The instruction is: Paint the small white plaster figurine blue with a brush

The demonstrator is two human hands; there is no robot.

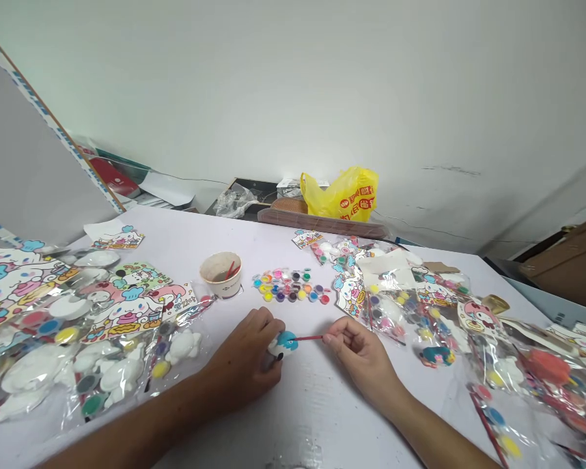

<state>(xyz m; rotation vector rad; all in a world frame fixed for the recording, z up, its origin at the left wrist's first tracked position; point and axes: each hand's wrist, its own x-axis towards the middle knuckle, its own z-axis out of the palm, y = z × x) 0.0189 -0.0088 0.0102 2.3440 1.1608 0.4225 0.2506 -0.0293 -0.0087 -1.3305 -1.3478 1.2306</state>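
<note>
1. Left hand (247, 361) rests low on the white table (312, 417), forearm coming in from 7 o'clock. Its fingers are curled around a small figurine (284, 341), which sits at the table's centre with its blue-painted top showing.
2. Right hand (359, 352) lies at 3 o'clock of the figurine, forearm running in from 5 o'clock. Its fingertips are pinched on the red handle of a paintbrush (308, 338).
3. The paintbrush lies almost level, and its tip meets the figurine's blue part.
4. A paper cup (221, 275) with red-handled brushes inside stands at 11 o'clock of the left hand.
5. A strip of paint pots (290, 286) sits at 12 o'clock of the figurine.
6. Clear packets of unpainted figures (53, 365) crowd the table at 9 o'clock, and more packets (420, 306) spread out at 3 o'clock.
7. A yellow bag (342, 193) sits at the far edge, at 12 o'clock.
</note>
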